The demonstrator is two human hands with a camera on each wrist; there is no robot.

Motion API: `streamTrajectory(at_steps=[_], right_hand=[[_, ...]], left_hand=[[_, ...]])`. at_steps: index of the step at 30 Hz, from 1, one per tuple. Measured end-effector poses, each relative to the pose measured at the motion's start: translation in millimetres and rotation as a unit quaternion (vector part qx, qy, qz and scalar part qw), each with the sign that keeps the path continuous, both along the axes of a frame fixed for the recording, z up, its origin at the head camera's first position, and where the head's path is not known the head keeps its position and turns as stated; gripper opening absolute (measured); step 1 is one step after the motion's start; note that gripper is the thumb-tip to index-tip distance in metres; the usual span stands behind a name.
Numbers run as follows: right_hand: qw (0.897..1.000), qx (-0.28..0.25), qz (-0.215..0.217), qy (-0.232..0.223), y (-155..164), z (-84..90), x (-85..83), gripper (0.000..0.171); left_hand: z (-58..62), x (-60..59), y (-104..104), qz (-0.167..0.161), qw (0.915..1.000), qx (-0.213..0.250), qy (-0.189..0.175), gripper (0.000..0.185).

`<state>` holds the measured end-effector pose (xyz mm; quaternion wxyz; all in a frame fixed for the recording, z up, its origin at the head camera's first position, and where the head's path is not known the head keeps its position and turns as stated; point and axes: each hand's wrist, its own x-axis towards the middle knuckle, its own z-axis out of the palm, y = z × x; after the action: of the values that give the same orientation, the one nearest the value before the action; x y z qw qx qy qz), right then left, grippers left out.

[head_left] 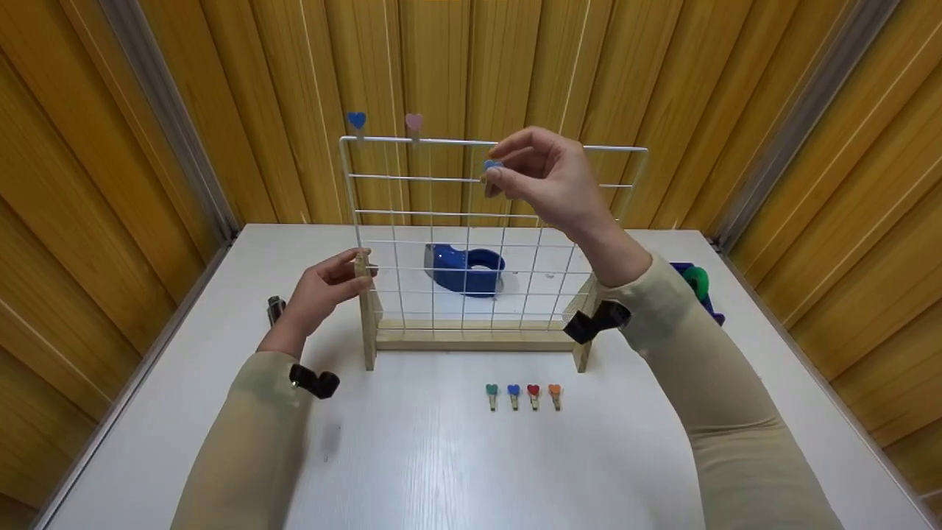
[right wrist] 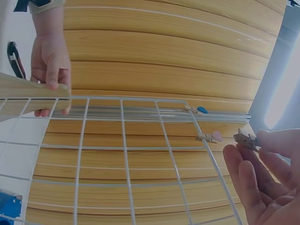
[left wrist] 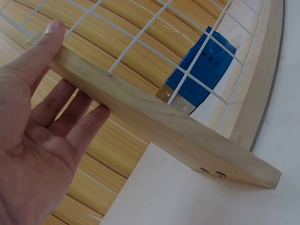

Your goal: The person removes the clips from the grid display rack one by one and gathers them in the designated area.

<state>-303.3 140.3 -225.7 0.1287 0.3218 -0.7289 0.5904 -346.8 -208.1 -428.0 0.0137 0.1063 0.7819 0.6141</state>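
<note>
A: Steadying first: left hand (head_left: 324, 283) grips the top of the rack's left wooden post (head_left: 366, 316), thumb on the end, fingers along the far side. Wrist view confirms, post (left wrist: 159, 124) lying across the fingertips.

B: And the wire grid (head_left: 471, 235)?

A: Upright on the white table (head_left: 412, 456), held between two posts. Blue heart clothespin (head_left: 357, 121) and pink heart clothespin (head_left: 413, 124) are already clipped on the top wire, left end.

B: Right hand?

A: Right hand (head_left: 544, 180) is up at the top wire, thumb and forefinger pinching a light-blue heart clothespin (head_left: 491, 168), other fingers loosely curled. The peg seems just beside the wire, not yet on it.

B: So the step?

A: Looks like clipping peg three. Next move probably needs squeezing it open and seating it over the wire right of the pink one.

B: Spare pegs?

A: Four in a row (head_left: 523, 396) in front of the rack: teal, blue, red, orange.
</note>
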Motion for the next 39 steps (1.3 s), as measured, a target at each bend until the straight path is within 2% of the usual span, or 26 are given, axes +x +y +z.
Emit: streamTrajectory(at_steps=[6, 12, 17, 23, 31, 39], right_hand=[[1.000, 0.002, 0.020, -0.016, 9.0, -18.6, 9.2, 0.016], [0.999, 0.044, 0.007, -0.024, 16.2, -36.3, 15.4, 0.020], [0.996, 0.069, -0.008, -0.056, 23.1, -54.1, 18.2, 0.023], [0.993, 0.073, -0.014, -0.086, 31.6, -75.4, 21.6, 0.026], [0.990, 0.077, 0.002, -0.114, 44.2, -106.3, 26.4, 0.024], [0.983, 0.087, 0.012, -0.161, 52.7, -136.4, 34.5, 0.029]], left_hand=[[0.8, 0.8, -0.1, -0.001, 1.0000, -0.002, 0.001, 0.061], [1.9, 0.3, 0.2, -0.002, 1.0000, 0.001, 0.005, 0.061], [0.2, 0.0, 0.9, 0.004, 1.0000, 0.003, -0.003, 0.060], [1.4, -0.2, 3.0, 0.003, 0.9999, 0.006, -0.010, 0.060], [1.6, -0.6, 3.7, 0.001, 0.9999, 0.008, -0.008, 0.060], [1.6, -0.9, 2.9, -0.001, 1.0000, 0.007, -0.002, 0.059]])
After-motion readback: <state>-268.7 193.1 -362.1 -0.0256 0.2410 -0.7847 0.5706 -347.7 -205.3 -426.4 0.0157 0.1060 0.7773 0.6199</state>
